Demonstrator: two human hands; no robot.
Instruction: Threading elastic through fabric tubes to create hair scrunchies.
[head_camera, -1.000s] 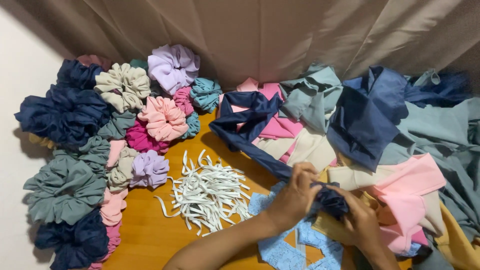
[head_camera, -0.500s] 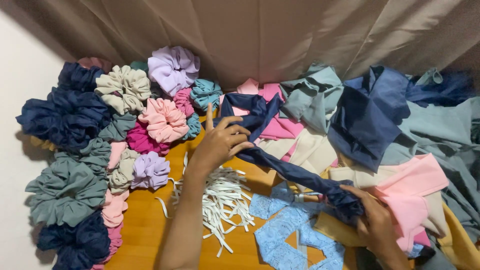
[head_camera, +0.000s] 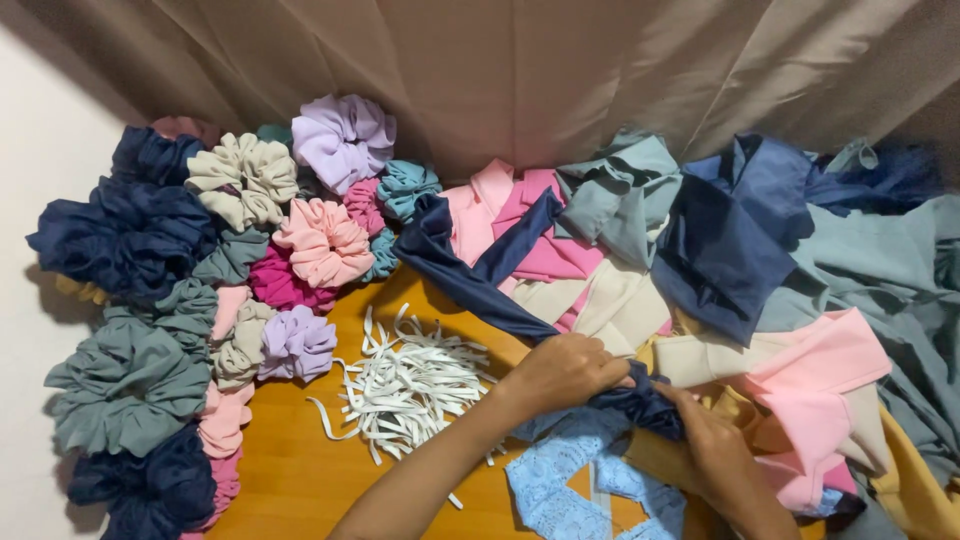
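Note:
A long navy fabric strip (head_camera: 470, 280) runs from the pile of cloth down toward me. My left hand (head_camera: 565, 372) pinches it near its bunched lower end, fingers closed on the cloth. My right hand (head_camera: 712, 440) grips the gathered navy end (head_camera: 640, 405) from the other side. Both hands meet over the wooden table (head_camera: 300, 470), just right of a heap of white elastic pieces (head_camera: 410, 385). A light blue lace piece (head_camera: 560, 485) lies under my wrists.
Many scrunchies in navy, grey-green, pink, lilac and cream (head_camera: 240, 280) crowd the left side. Folded and loose fabrics in pink, teal, blue and beige (head_camera: 760, 290) cover the right. A taupe curtain (head_camera: 520, 70) hangs behind.
My left hand came back from the far end of the navy strip, near the scrunchies, to the near end by my right hand. The strip now lies straighter.

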